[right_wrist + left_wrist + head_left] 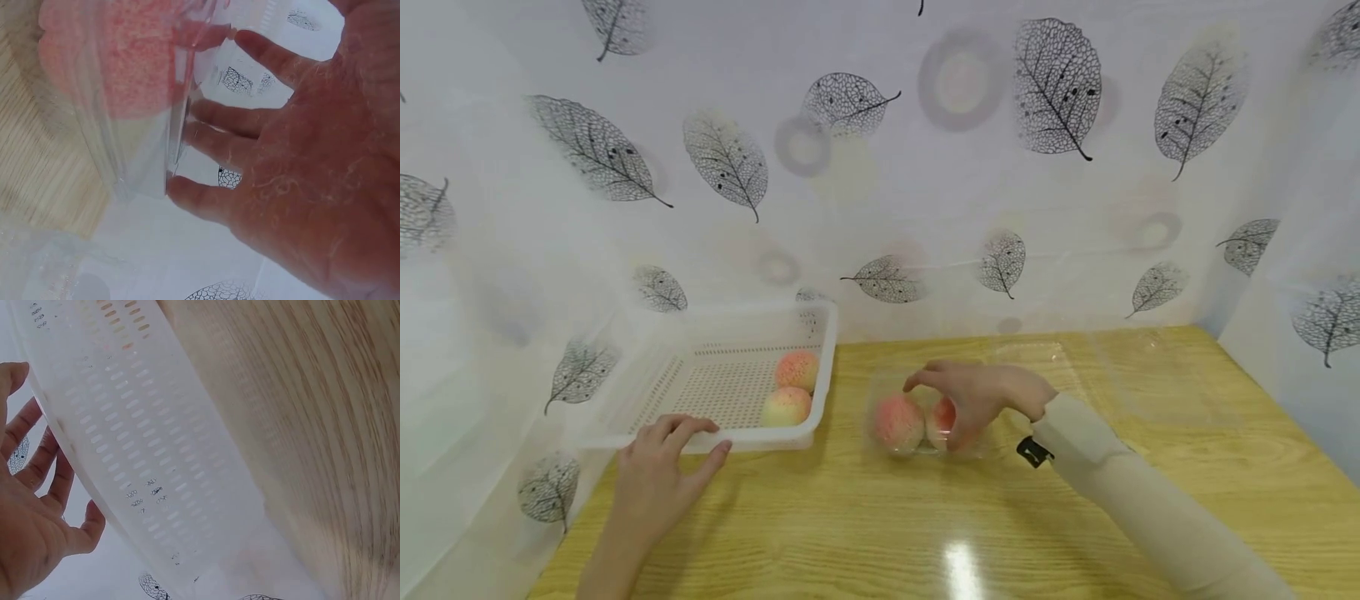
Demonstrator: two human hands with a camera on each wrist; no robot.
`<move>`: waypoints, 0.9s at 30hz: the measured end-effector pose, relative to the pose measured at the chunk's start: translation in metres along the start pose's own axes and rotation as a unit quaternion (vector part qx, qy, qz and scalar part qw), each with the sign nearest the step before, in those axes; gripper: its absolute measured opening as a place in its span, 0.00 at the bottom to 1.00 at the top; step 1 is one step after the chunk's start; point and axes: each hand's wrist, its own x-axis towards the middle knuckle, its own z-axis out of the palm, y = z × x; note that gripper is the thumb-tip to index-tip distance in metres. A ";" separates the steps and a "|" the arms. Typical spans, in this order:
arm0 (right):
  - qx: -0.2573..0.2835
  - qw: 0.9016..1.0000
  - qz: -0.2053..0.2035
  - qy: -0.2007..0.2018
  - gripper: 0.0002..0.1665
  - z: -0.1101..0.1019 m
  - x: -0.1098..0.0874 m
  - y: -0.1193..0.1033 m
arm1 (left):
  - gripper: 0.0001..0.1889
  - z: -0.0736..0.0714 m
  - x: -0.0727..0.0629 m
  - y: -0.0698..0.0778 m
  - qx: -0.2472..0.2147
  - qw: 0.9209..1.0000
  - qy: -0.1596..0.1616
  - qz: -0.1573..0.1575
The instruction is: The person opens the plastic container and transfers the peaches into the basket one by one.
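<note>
Fingers (234, 117) spread, our right hand (973, 398) touches the clear plastic box (144, 159) of peaches (900, 423) on the table (850, 517); our left hand (658, 471), fingers apart, touches the white basket (767, 434). Pressing hard, we might buckle the thin plastic.

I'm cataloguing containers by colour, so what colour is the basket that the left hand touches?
The basket is white; the head view shows it best.
</note>
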 end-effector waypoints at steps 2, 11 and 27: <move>0.005 1.000 -0.007 -0.011 0.57 0.000 -0.002 -0.001 | 0.14 -0.001 -0.001 0.000 -0.002 1.000 -0.001 -0.003; 0.008 1.000 -0.024 -0.004 0.55 0.007 -0.012 -0.004 | 0.09 0.005 0.000 0.026 -0.060 0.992 0.077 0.081; -0.050 0.991 -0.064 0.106 0.46 0.030 -0.033 0.000 | 0.12 0.059 -0.008 0.141 -0.343 0.869 -0.302 -0.189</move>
